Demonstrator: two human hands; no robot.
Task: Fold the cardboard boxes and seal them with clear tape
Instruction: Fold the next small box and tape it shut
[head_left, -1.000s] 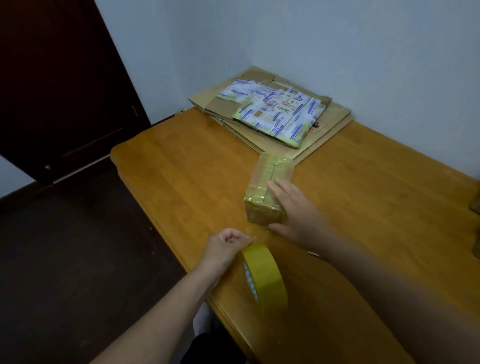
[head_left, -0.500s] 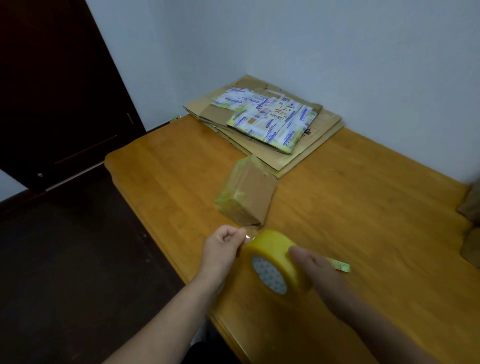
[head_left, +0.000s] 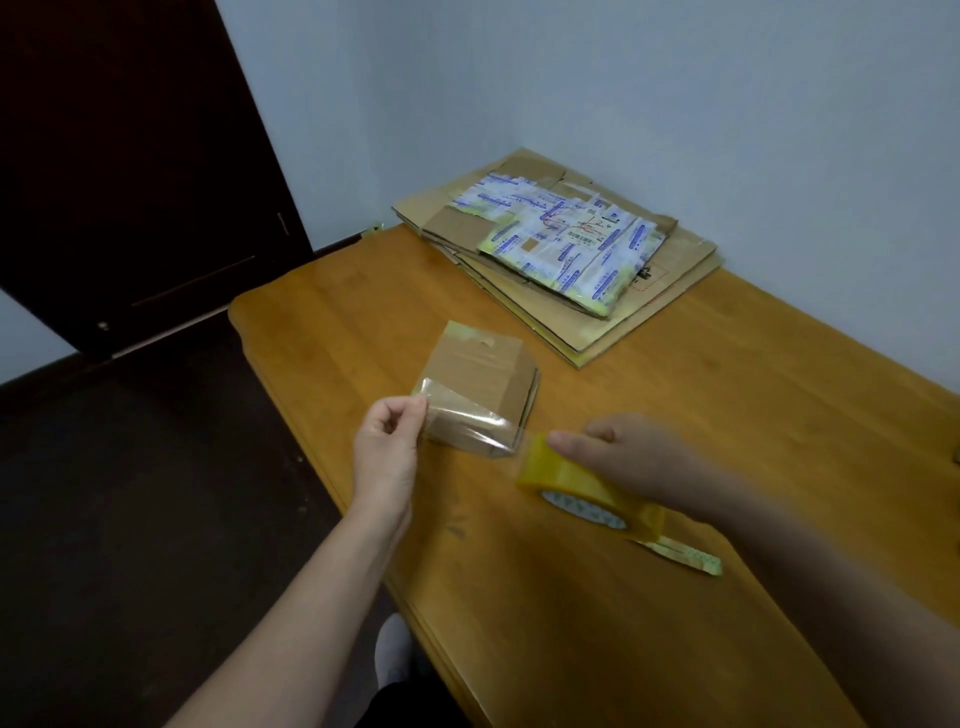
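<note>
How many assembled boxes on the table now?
1: the small box near the left edge of the table. The cardboard stack at the far corner lies flat; others may sit out of frame.

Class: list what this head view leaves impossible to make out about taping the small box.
Head view throughout.
Whether the tape touches the box: the clear strip only overlaps it.
Fingers of the right hand behind the roll: hidden by it, blurred.
Print on the stack: too small to read.
The brown thing at the right edge: cut off by the frame.
</note>
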